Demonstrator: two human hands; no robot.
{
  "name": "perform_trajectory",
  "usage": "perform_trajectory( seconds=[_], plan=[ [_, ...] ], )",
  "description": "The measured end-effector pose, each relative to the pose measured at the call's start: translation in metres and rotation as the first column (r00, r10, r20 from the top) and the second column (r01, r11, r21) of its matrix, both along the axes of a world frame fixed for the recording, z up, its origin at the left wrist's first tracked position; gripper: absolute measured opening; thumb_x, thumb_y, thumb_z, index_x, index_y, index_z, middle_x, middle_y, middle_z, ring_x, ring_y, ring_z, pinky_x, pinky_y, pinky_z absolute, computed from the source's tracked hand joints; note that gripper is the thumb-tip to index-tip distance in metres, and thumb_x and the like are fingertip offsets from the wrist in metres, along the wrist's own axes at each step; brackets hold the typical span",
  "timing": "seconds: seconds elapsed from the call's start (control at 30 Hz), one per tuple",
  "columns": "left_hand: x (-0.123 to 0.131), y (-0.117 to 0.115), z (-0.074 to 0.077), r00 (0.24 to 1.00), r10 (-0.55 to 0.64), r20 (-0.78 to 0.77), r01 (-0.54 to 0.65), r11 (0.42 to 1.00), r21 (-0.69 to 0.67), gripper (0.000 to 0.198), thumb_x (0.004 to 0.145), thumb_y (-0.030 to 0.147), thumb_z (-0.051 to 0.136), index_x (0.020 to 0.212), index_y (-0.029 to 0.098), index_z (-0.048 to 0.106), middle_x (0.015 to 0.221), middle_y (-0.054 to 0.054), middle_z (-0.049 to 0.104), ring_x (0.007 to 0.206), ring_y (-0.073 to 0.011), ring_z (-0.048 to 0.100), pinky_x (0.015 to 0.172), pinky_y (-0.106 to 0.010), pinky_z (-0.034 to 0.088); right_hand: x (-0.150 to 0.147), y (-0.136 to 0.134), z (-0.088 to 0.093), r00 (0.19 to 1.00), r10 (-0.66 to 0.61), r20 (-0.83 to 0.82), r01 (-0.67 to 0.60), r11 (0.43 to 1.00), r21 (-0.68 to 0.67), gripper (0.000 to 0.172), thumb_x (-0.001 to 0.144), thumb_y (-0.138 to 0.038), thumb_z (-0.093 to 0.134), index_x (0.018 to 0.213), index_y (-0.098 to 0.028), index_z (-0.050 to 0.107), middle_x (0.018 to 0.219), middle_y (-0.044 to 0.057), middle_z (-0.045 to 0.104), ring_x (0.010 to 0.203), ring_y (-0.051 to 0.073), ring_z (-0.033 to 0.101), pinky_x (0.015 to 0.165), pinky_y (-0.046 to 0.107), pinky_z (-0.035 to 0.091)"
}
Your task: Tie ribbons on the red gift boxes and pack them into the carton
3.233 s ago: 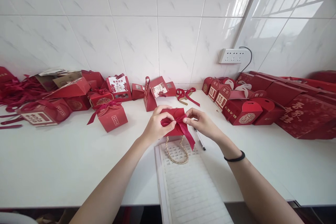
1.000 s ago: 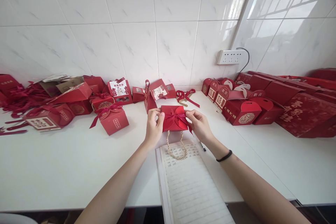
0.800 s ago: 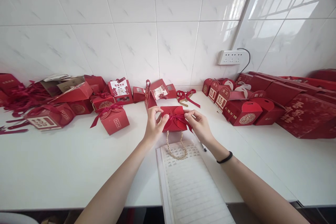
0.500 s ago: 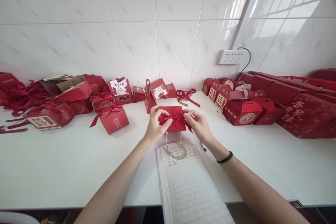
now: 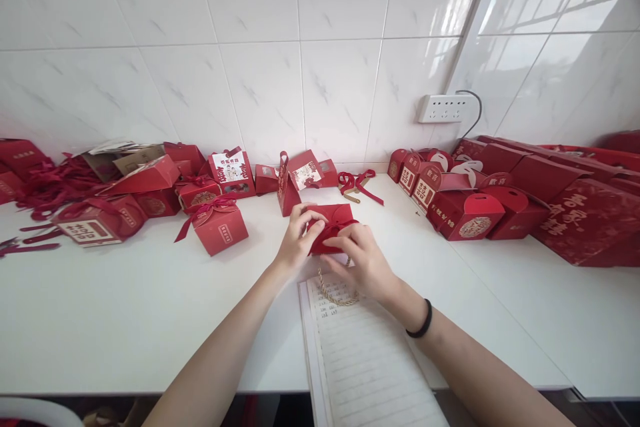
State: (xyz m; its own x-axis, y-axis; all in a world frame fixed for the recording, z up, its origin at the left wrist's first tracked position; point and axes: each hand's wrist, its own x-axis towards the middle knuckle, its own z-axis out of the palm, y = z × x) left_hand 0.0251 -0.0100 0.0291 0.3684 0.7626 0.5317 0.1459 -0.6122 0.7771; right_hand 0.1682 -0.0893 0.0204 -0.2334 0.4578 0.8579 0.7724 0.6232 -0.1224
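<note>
A small red gift box point(image 5: 340, 213) with a twisted gold cord handle point(image 5: 325, 290) sits at the middle of the white table, just beyond an open notebook point(image 5: 365, 353). Dark red ribbon point(image 5: 333, 233) crosses the front of the box, partly hidden by my fingers. At the box's left side, my left hand point(image 5: 301, 235) is closed, thumb and fingers pinching the ribbon. My right hand point(image 5: 365, 260) reaches across the lower right of the box, its curled fingers on the ribbon near the centre and its thumb lower down, by the cord.
Finished and folded red boxes point(image 5: 220, 227) line the left, beside a heap of ribbon point(image 5: 60, 180). Loose ribbon point(image 5: 360, 183) lies behind the box. More red boxes point(image 5: 465, 213) and large red bags point(image 5: 585, 213) stand right. A power strip point(image 5: 443, 109) is on the tiled wall.
My right hand has moved from the box's right edge inward and down over the ribbon, now covering part of the bow and cord. The left hand stays nearly in place.
</note>
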Motion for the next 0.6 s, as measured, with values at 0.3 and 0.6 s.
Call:
perform_trajectory(
  seconds=[0.3,0.6],
  plan=[
    [-0.0007,-0.0004,0.0032,0.999,-0.006,-0.047,0.008,0.999,0.044,0.017,0.082,0.032,0.051,0.074,0.021,0.061,0.105,-0.008,0.051,0.119,-0.024,0.046,0.095,-0.035,0.042,-0.0106,0.0026,-0.005,0.956,-0.184,0.226,0.182,0.983,0.033,0.015,0.092,-0.018,0.047,0.096,-0.014,0.062,0.091,0.009,0.056,0.08,0.02,0.05,0.069,0.034,0.036],
    [-0.003,0.0062,0.0006,0.996,0.021,-0.089,-0.012,0.994,0.105,0.012,0.082,0.029,0.056,0.074,0.02,0.057,0.106,-0.006,0.051,0.11,-0.0213,0.052,0.09,-0.033,0.044,-0.0111,0.0049,-0.0099,0.97,-0.153,0.187,0.142,0.987,0.071,0.016,0.089,-0.009,0.045,0.08,-0.016,0.057,0.086,0.007,0.056,0.074,0.018,0.049,0.067,0.033,0.036]
  ],
)
